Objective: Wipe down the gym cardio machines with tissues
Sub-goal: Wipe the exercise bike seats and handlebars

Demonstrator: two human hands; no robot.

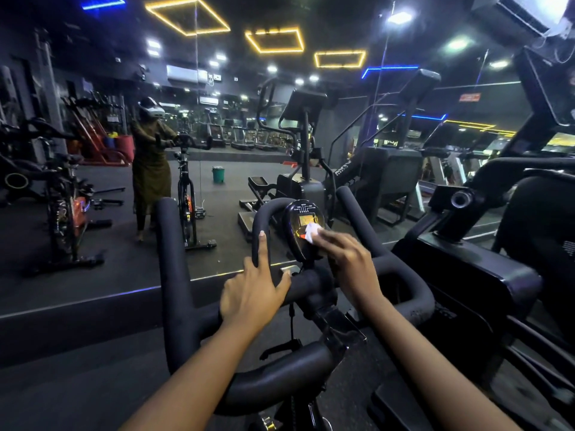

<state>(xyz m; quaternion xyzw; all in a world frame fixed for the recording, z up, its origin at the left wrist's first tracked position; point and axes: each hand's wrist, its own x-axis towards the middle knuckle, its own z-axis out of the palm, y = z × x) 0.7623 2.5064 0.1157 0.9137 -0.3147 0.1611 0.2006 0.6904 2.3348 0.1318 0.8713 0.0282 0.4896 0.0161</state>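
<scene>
While my left hand (252, 293) lies spread on the spin bike's black handlebar (174, 259), index finger straight up along the inner loop, my right hand (345, 259) presses a crumpled white tissue (311, 233) under nearly straight fingers against the lit screen of the oval console (303, 217). Ahead, a wall mirror (236, 73) reflects a person (151, 163) in a headset beside a bike, a green bucket (218, 174) nearby.
</scene>
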